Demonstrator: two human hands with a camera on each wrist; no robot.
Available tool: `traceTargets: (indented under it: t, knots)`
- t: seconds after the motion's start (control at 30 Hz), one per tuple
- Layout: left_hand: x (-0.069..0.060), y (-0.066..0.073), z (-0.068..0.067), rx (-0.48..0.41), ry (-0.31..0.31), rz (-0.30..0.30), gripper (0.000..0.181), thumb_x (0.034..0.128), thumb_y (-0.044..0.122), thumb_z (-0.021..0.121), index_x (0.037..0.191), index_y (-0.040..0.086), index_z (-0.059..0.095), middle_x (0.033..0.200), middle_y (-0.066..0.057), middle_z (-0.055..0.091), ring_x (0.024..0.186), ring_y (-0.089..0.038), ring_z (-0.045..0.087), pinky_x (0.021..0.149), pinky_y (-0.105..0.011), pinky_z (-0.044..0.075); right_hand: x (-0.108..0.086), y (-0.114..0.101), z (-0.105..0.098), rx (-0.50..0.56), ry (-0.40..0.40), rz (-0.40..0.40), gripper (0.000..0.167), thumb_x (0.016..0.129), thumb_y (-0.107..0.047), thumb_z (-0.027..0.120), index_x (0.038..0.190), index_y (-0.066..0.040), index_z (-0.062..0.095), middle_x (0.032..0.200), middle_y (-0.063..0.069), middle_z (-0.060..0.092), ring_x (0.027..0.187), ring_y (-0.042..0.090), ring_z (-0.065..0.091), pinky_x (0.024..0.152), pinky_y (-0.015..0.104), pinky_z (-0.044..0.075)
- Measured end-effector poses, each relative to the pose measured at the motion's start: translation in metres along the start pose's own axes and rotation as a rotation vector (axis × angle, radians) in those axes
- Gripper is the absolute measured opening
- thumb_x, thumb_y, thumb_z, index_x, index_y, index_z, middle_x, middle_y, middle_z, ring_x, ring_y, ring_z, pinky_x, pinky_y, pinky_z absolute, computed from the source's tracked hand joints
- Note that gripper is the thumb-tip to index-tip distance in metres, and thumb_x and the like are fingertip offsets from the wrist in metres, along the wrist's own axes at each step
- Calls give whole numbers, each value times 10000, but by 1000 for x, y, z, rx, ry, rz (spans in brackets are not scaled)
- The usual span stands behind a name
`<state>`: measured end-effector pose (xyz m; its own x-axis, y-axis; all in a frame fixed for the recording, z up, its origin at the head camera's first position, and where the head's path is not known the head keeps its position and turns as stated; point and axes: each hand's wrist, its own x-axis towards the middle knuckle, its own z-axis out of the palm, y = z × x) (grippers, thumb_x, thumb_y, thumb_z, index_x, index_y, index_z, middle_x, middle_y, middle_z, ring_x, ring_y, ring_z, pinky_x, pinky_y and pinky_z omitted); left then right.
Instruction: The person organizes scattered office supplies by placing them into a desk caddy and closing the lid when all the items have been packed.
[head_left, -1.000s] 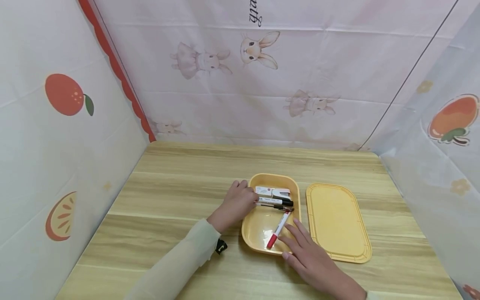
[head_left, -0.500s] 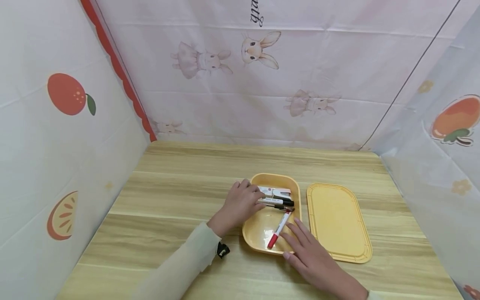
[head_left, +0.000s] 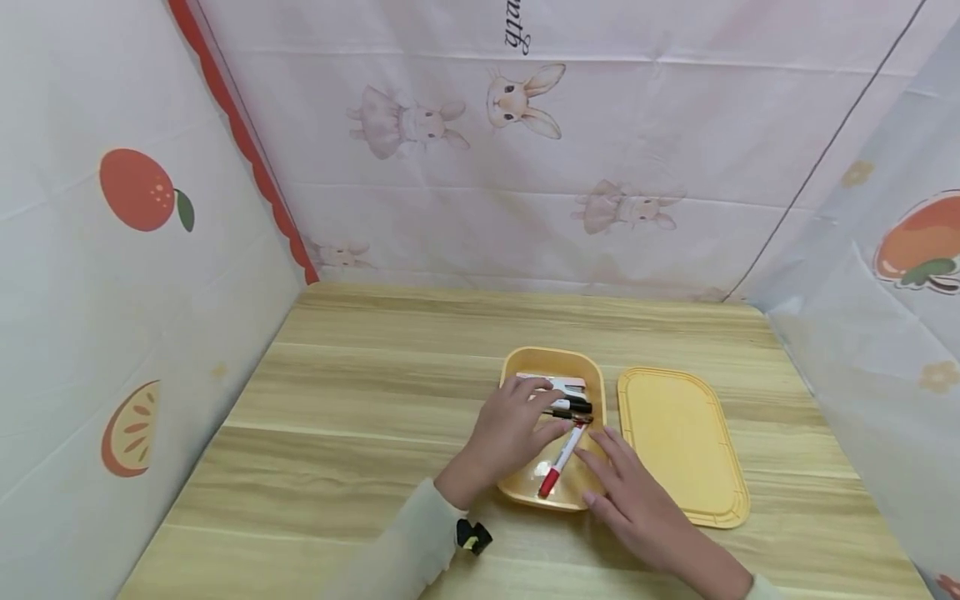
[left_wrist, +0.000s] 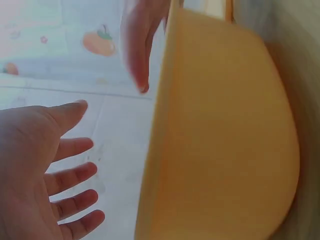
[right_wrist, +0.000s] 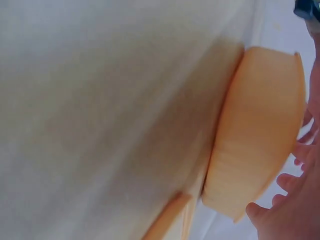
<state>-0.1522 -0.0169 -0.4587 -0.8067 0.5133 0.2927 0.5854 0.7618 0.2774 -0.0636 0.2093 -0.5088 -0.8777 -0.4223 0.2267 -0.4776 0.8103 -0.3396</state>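
My left hand [head_left: 513,425] is over the left part of a yellow plastic box [head_left: 555,357]. In the left wrist view its fingers [left_wrist: 75,177] are spread and hold nothing, beside the box's wall [left_wrist: 225,125]. Inside the box lie a red-capped marker [head_left: 562,460], a black-capped marker [head_left: 577,404], a dark pen [head_left: 562,414] and white items [head_left: 573,383] at the far end, partly hidden by the left hand. My right hand [head_left: 637,508] lies at the box's near right rim, fingers loosely spread; the right wrist view shows its fingers [right_wrist: 287,182] close to the rim.
A yellow lid [head_left: 682,442] lies flat on the wood-grain table [head_left: 375,400], just right of the box. A small black object [head_left: 472,537] is by the left sleeve. Printed cloth walls [head_left: 585,142] stand behind and on both sides.
My left hand has moved right from the box's left rim to over its inside, its fingers opening out. The right hand has hardly moved, and the markers lie as before.
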Motion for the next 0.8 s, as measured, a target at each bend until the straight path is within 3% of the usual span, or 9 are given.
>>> traceTargets:
  t: [0.1,0.4,0.63,0.8]
  knots:
    - [-1,9,3,-69,4,-46,518,1001,570,520,1424,274,569,1438,26,545,1313,-192,486,996,-440,496,4,7,-9,29,13,14,546,1028,-350,566,1538,-208,429,1650,70,278,1546,318,162,1115,617,346]
    - [-1,34,7,-292,29,-144,567,1005,619,457,1482,313,490,1501,33,489,1393,-199,442,1059,-511,449,19,37,-42,55,50,64,514,1063,-298,495,1538,-125,406,1653,149,213,1524,406,147,1015,751,354]
    - [-1,57,28,-305,33,-73,651,1011,659,358,1491,236,479,1529,-2,452,1343,-195,433,1052,-440,461,29,66,-64,93,39,128,538,1083,-317,446,1568,-109,338,1634,205,187,1506,461,124,994,781,298]
    - [-3,73,38,-393,-15,-66,663,1012,650,346,1515,227,442,1544,-7,420,1363,-184,396,1067,-405,462,35,90,-74,117,24,173,561,1093,-343,412,1572,-71,307,1633,236,150,1496,501,94,975,813,269]
